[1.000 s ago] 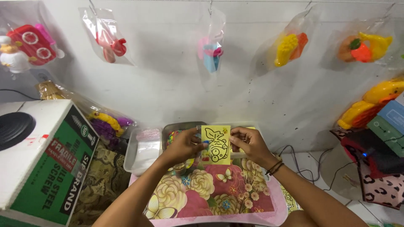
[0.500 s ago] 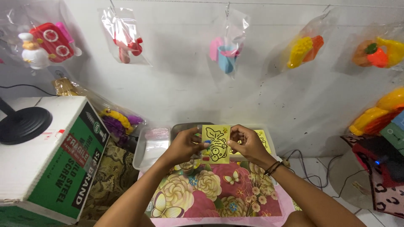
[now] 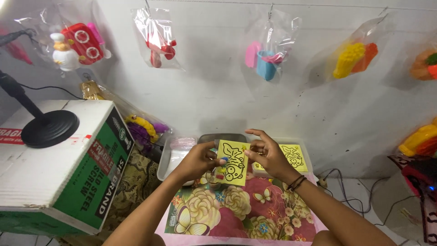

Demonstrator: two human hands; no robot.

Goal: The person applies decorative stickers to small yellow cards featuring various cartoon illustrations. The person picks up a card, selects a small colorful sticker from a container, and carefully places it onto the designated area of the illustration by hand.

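Pinched at both side edges by the left hand [image 3: 198, 160] and right hand [image 3: 268, 156], the yellow card [image 3: 233, 162] is judged light, thin, bendable.

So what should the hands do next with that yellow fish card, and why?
Probably lower the yellow fish card onto the flowered mat. The left hand and right hand pinch it upright in the air by its edges, and the mat lies right below, giving a steady, flat place for it.

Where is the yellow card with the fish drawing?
The yellow card is mid-picture, held between the left hand and right hand, above the flowery cloth.
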